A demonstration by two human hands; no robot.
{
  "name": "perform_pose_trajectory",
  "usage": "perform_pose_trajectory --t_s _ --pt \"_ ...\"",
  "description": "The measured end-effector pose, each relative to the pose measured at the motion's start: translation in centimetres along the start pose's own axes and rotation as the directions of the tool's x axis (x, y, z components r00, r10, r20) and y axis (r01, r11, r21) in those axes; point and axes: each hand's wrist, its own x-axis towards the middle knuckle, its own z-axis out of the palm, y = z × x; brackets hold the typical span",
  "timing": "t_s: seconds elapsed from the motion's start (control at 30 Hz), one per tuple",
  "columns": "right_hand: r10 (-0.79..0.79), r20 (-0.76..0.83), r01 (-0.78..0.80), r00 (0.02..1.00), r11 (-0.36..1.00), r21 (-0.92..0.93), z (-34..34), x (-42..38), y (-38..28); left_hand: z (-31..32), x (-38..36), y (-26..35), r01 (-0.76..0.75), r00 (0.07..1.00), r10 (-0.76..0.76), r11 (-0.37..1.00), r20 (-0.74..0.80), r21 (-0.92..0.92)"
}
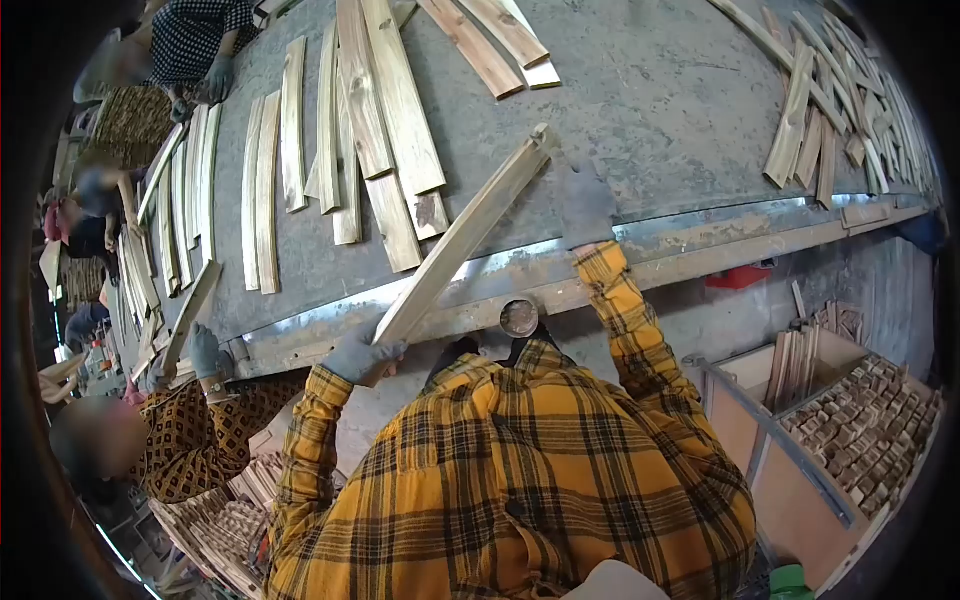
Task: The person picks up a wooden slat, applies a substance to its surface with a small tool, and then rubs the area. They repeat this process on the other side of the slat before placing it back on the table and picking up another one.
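My left hand [364,358], in a grey glove, is closed around the near end of a long wooden slat [462,238]. The slat slants up and away over the table's front edge, its far end above the grey tabletop. Beside that far end is my right hand [586,205], also gloved, with its fingers stretched out and somewhat blurred; it looks apart from the slat. Several more slats [385,110] lie in loose rows beyond my left hand. A pair of slats [480,45] rests at the top middle.
A heap of slats [830,100] covers the table's right end. At lower right stands a crate [760,470] holding stacked wood pieces [865,430]. A round tin [519,318] is below the table edge [700,240]. On the left, a co-worker's gloved hand [207,352] is near another slat.
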Motion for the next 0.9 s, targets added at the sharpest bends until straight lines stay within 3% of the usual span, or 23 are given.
perform_pose_trajectory --t_s 0.1,0.27,0.37,0.47,0.5,0.57,0.67,0.7,0.73,0.77,0.8,0.83,0.87,0.9 --pt "-0.025 -0.137 0.035 0.990 0.997 0.066 0.9 1.5 0.6 -1.1 0.7 0.8 -0.024 0.998 0.030 0.996 -0.059 0.088" --pt "-0.005 -0.011 0.005 1.000 1.000 0.000 0.9 0.0 -0.9 -0.6 -1.9 0.8 0.053 0.997 -0.045 0.991 -0.070 0.124" --pt "-0.029 -0.099 0.044 0.995 0.987 0.153 0.4 -1.8 0.2 -0.3 -2.1 1.8 0.066 0.989 -0.041 0.982 -0.139 0.176" --pt "0.020 -0.346 0.082 0.938 0.957 0.278 -3.4 -0.5 2.2 -0.9 -3.1 4.0 0.037 0.973 0.094 0.840 -0.212 0.541" --pt "0.071 -0.129 -0.001 0.989 0.881 0.473 -4.2 0.0 3.6 -3.2 -2.6 2.0 -0.051 0.968 0.176 0.834 -0.177 0.549" --pt "0.026 0.304 -0.252 0.952 0.630 0.735 -5.8 2.3 6.5 -3.8 -3.8 6.5 -0.072 0.972 0.201 0.752 -0.123 0.655" --pt "0.032 0.542 -0.363 0.840 0.776 0.516 -11.8 1.3 6.5 -6.6 -2.3 11.1 -0.198 0.966 0.259 0.658 0.029 0.727" --pt "0.053 0.413 -0.280 0.909 0.812 0.513 -11.9 0.0 7.6 -7.6 -1.7 13.3 -0.223 0.965 0.250 0.642 0.075 0.734" --pt "0.074 0.364 -0.282 0.928 0.781 0.558 -12.2 -1.6 9.0 -8.2 -0.8 16.4 -0.196 0.949 0.306 0.374 0.078 0.907" --pt "0.095 0.315 -0.276 0.944 0.749 0.602 -12.4 -3.3 10.4 -8.9 0.7 19.5 -0.129 0.950 0.314 0.366 0.008 0.922" --pt "0.119 0.358 -0.348 0.926 0.634 0.690 -12.8 -4.7 10.9 -8.3 1.6 23.1 -0.014 0.927 0.359 0.319 -0.108 0.948" --pt "0.126 0.286 -0.303 0.950 0.596 0.744 -13.5 -6.1 10.0 -8.0 3.3 25.7 0.060 0.836 0.536 0.124 -0.118 0.990" --pt "0.140 0.218 -0.259 0.966 0.553 0.792 -14.2 -7.5 8.7 -9.6 6.6 26.9 -0.057 0.666 0.746 0.045 0.004 0.997" --pt "0.161 0.149 -0.211 0.976 0.510 0.834 -14.4 -8.3 7.2 -10.1 8.9 27.5 -0.026 0.180 0.943 -0.280 0.280 0.960"
